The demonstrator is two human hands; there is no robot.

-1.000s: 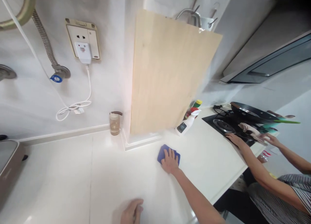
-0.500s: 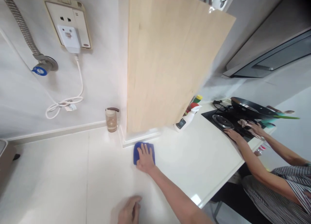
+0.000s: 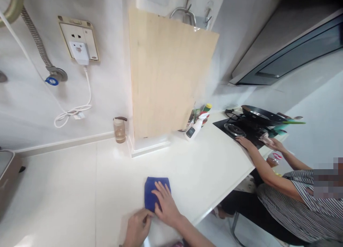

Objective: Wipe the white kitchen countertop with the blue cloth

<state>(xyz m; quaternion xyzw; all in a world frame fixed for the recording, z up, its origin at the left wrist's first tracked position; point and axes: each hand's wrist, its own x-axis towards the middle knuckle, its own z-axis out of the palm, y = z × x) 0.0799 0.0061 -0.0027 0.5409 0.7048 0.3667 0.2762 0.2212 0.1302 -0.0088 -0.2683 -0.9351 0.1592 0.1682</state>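
A folded blue cloth (image 3: 150, 193) lies flat on the white countertop. My right hand (image 3: 167, 207) rests on its right half, fingers spread and lying flat. At the lower left corner of the cloth is my left hand (image 3: 138, 226), its fingers curled and the fingertips pinched together at the cloth's edge. How much of the cloth sits between those fingers is hidden.
A lidded cup (image 3: 119, 130) stands by the wall corner. Under a wooden board (image 3: 166, 75) are a white spray bottle (image 3: 195, 128) and other bottles. At right, another person (image 3: 284, 204) leans over a black hob (image 3: 250, 134) holding a pan (image 3: 259, 113); a rag is in one hand.
My right hand and the blue cloth have moved back toward me, away from the wall corner. My left hand has come up to the cloth's corner. The view has shifted.
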